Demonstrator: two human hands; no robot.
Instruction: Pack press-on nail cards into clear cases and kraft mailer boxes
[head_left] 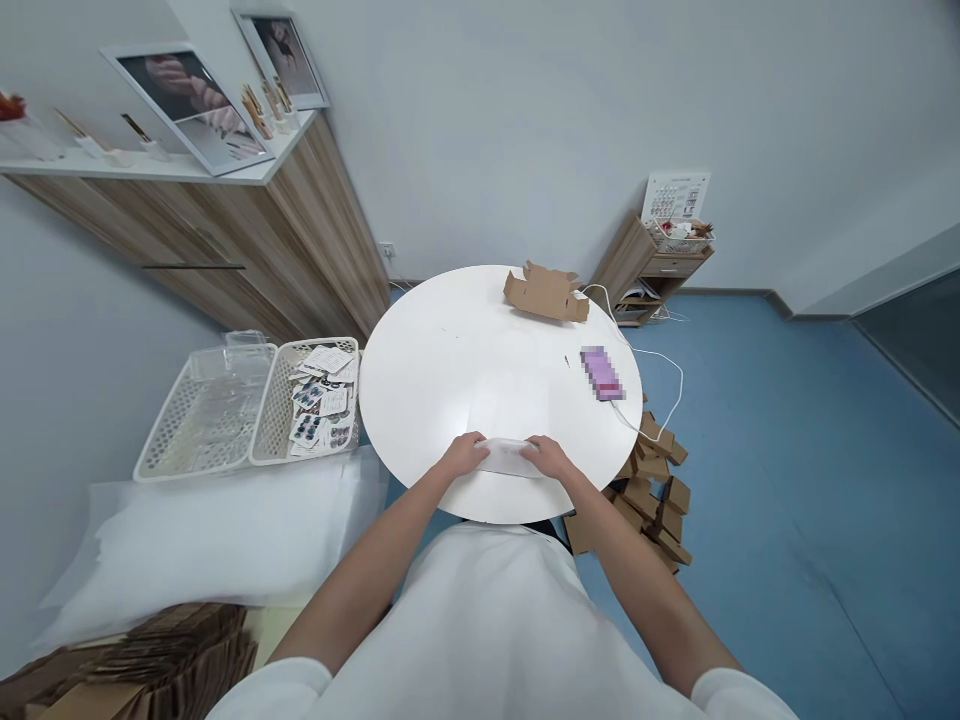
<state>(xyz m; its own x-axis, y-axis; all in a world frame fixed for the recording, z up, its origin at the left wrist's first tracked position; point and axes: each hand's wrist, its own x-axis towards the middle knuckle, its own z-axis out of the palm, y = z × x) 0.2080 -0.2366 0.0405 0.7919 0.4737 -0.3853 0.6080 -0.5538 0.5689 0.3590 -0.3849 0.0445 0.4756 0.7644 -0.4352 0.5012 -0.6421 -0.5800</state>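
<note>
Left hand (463,456) and right hand (549,458), apart, grip two ends of one translucent sheet (508,458) at one counter (420,370). Beyond lie one cardboard box (551,295) and one purple object (601,373).

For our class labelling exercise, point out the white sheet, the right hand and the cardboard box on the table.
White sheet (508,459): head view, middle of its near end.
Right hand (550,457): head view, back of the hand.
Cardboard box (550,295): head view, middle of its brown panel.
</note>
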